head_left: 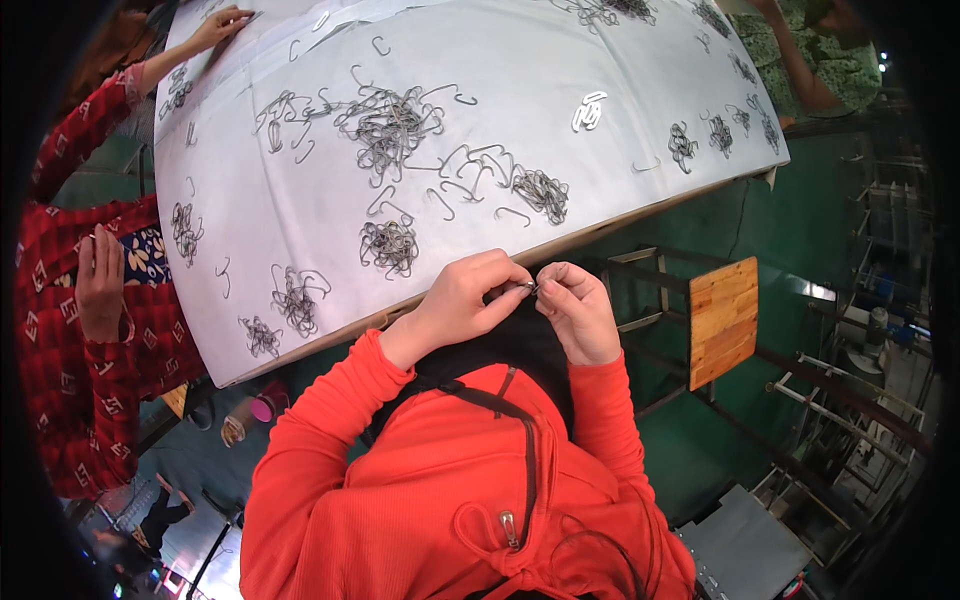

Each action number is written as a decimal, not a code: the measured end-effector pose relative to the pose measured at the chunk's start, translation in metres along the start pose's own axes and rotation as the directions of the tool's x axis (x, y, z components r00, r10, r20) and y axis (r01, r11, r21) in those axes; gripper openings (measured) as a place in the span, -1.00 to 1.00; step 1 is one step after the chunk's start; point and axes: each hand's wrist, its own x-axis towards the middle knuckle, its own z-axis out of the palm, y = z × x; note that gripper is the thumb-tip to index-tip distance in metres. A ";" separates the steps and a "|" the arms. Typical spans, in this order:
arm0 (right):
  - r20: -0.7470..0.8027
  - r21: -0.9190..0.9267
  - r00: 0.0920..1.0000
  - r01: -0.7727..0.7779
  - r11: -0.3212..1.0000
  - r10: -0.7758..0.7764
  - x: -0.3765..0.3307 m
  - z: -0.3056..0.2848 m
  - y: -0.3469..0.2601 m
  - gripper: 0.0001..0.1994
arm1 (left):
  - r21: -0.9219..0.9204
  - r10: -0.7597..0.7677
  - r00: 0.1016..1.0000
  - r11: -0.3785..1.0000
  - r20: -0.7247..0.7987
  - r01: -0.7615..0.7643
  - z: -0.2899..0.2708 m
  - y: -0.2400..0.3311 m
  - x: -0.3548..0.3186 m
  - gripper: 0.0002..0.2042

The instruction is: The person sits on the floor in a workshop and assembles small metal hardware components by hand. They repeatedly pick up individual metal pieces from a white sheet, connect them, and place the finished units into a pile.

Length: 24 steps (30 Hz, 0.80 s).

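1. Though mostly hidden by fingertips, one small metal piece [531, 287], perhaps a wire hook; between both hands, in front of near table edge.
2. Left hand [468, 292]: thumb and forefinger pinched on small metal piece.
3. Right hand [580, 310]: fingertips narrowed on same piece.
4. White-covered table [335, 232]: bearing grey wire hooks [390, 132], heaped and scattered; white oblong links [590, 112], far side.
5. Wooden stool [722, 325], right.
6. Co-worker's hand [100, 288], left.
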 end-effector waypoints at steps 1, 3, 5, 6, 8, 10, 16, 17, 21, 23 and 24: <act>0.042 0.040 0.999 -0.004 0.999 0.002 -0.001 0.001 -0.003 -0.95 | 0.006 0.008 1.000 1.000 -0.002 -0.008 0.001 0.000 0.001 -0.92; 0.091 0.087 0.996 -0.016 0.996 0.008 -0.002 -0.001 -0.005 -0.95 | 0.025 0.013 1.000 1.000 0.013 -0.013 0.002 0.001 0.002 -0.91; 0.107 0.101 0.994 -0.030 0.994 0.019 -0.002 -0.004 -0.006 -0.95 | 0.044 0.020 1.000 0.999 0.022 -0.021 0.003 0.002 0.001 -0.91; 0.112 0.121 0.993 -0.044 0.992 0.031 -0.002 -0.007 -0.005 -0.95 | 0.054 0.028 0.999 0.998 0.024 -0.029 0.003 0.003 0.002 -0.91; 0.123 0.161 0.991 -0.072 0.984 0.053 -0.001 -0.013 -0.003 -0.94 | 0.061 0.045 0.999 0.997 0.021 -0.047 0.004 0.005 0.005 -0.90; 0.142 0.188 0.988 -0.091 0.978 0.065 -0.001 -0.016 -0.002 -0.94 | 0.049 0.048 0.999 0.998 0.007 -0.048 0.004 0.007 0.006 -0.90; 0.133 0.205 0.986 -0.127 0.970 0.101 -0.001 -0.020 0.001 -0.95 | 0.055 0.030 0.999 0.998 0.024 -0.031 0.005 0.010 0.009 -0.91; 0.123 0.204 0.986 -0.139 0.969 0.115 -0.001 -0.021 0.002 -0.95 | 0.059 0.033 0.999 0.998 0.022 -0.034 0.006 0.009 0.009 -0.91; 0.144 0.260 0.982 -0.157 0.953 0.123 0.000 -0.024 0.005 -0.95 | 0.072 0.071 0.997 0.995 0.033 -0.073 0.006 0.006 0.010 -0.90; 0.140 0.279 0.981 -0.166 0.946 0.131 0.000 -0.026 0.006 -0.95 | 0.075 0.090 0.995 0.993 0.038 -0.093 0.007 0.006 0.010 -0.90; 0.052 0.197 0.997 -0.074 0.978 0.065 -0.001 -0.023 0.005 -0.96 | 0.077 0.093 0.995 0.993 0.034 -0.095 0.008 0.005 0.010 -0.90</act>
